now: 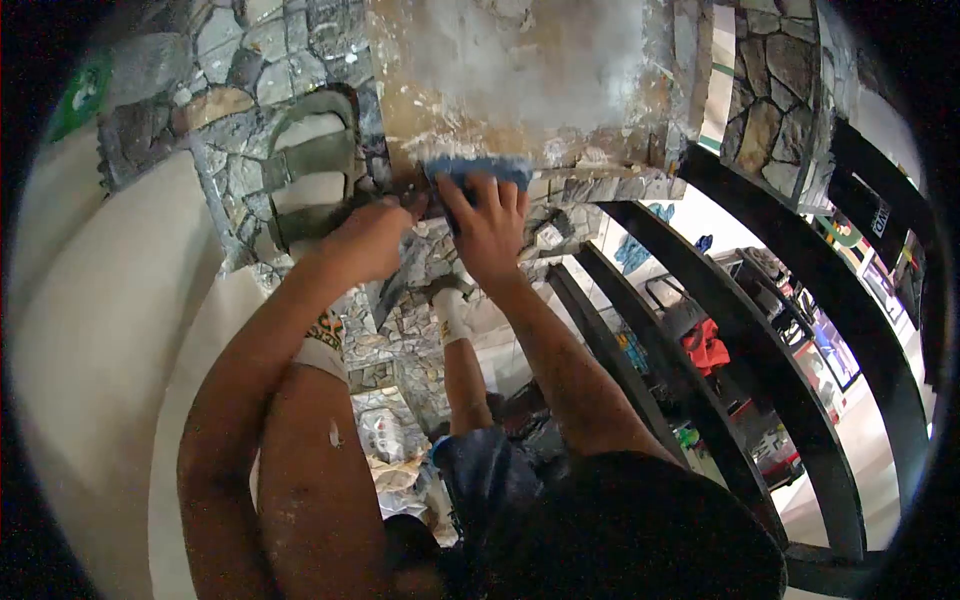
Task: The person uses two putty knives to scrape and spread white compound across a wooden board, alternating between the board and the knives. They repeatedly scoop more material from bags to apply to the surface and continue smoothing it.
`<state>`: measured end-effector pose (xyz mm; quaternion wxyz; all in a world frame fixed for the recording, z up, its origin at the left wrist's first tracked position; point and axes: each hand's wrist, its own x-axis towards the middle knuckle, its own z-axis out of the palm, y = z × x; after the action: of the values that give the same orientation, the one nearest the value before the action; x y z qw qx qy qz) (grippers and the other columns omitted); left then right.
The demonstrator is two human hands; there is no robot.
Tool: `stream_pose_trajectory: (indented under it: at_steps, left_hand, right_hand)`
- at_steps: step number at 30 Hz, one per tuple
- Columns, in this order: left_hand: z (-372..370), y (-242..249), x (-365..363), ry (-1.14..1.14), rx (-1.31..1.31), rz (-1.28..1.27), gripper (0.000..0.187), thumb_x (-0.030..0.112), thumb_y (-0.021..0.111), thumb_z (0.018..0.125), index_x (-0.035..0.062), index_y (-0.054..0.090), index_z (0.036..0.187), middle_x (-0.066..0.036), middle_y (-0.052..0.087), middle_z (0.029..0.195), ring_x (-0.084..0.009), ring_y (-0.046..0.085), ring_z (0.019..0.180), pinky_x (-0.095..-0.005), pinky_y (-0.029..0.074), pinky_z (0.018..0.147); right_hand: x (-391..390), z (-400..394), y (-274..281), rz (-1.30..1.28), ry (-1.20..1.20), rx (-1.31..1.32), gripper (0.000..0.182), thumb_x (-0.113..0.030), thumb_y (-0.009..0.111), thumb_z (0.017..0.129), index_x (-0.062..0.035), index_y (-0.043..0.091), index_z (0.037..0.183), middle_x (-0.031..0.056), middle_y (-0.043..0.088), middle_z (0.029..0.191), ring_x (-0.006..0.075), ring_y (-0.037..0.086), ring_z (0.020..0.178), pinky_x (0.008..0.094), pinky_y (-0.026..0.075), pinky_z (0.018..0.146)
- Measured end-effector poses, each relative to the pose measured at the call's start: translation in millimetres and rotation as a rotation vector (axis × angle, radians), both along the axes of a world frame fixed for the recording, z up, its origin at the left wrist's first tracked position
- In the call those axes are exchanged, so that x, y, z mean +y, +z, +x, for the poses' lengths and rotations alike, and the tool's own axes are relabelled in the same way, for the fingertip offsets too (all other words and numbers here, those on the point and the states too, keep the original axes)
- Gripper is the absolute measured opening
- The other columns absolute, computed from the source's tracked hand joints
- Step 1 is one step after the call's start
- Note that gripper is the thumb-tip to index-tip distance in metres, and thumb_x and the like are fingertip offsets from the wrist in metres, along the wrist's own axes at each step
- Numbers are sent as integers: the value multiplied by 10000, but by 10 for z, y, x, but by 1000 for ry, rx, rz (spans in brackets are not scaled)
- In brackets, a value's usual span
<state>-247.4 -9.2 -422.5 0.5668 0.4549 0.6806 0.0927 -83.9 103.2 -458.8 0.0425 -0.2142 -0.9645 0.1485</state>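
Observation:
My right hand lies over a dark blue-grey flat piece, its fingers bent onto it. White dust lines the piece's far edge, which rests at the near edge of a brown board or step smeared with whitish residue. Just left of it, my left hand is closed, thumb side toward the board's corner. Something small and dark shows at its fingertips, but I cannot tell what it is. Beside that hand, an olive-green sandal sits on the stone-patterned surface.
Black curved slats run down the right side, with a red item and assorted goods beyond them. A pale curved wall rises at left. Below, between my legs, lie a clear plastic bag and crumpled wrapping.

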Motion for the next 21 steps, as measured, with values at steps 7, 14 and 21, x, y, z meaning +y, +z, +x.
stream_pose_trajectory:
  at_steps: [7,14,21]
  left_hand:
    - [-61,79,87,28,21,-46,286,-60,529,699,-57,634,965,-287,593,1036,-414,586,992,-438,471,890]
    - [53,-239,-103,113,-52,131,234,-30,561,698,-55,641,916,-270,600,1041,-402,583,1008,-444,469,879]
    - [-11,-191,-53,-45,-59,-28,494,-66,526,707,-13,539,1198,-271,582,1059,-418,574,993,-437,467,877]
  right_hand:
    - [-139,-95,31,46,-136,-2,510,-90,626,712,-279,604,1185,24,525,997,266,473,880,419,348,778]
    - [-17,-332,35,46,-215,0,512,-85,623,703,-264,607,1183,46,525,988,268,477,869,432,339,773]
    - [427,-637,51,78,-211,27,550,-29,635,655,-236,605,1164,81,529,1025,298,488,963,444,360,793]
